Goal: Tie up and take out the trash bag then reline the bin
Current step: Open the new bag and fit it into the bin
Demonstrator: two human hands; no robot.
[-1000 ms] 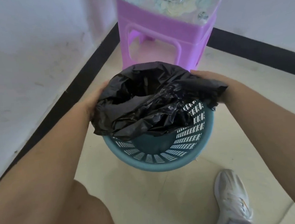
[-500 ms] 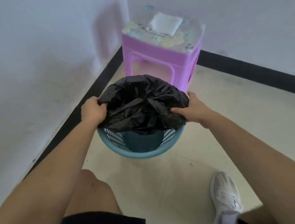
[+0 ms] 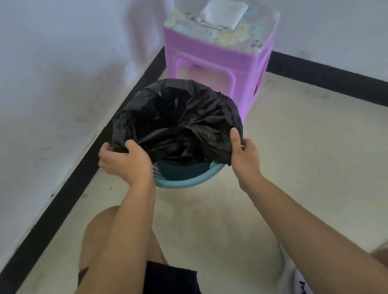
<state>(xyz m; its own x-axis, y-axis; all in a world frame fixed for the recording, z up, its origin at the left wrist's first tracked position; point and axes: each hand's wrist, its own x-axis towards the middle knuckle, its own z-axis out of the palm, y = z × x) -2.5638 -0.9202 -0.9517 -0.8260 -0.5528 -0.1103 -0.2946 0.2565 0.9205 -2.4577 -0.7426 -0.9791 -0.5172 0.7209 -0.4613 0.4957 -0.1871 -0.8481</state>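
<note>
The bag (image 3: 175, 122) now covers most of the bin (image 3: 186, 181): its mouth is stretched over the far rim and both sides, with only the near rim left bare and blue. Half a second ago the black film bunched across the middle with more basket wall showing, and 1 second ago it was a loose crumple held above the opening, so the relining is nearly done. The left hand (image 3: 124, 161) is closed on the bag's edge at the near-left rim; the right hand (image 3: 243, 153) pinches the edge at the near-right, thumb up on the film. The view has also pulled back, showing more of the purple stool (image 3: 217, 68) behind the bin. Likely next: drawing the edge over the near rim.
</note>
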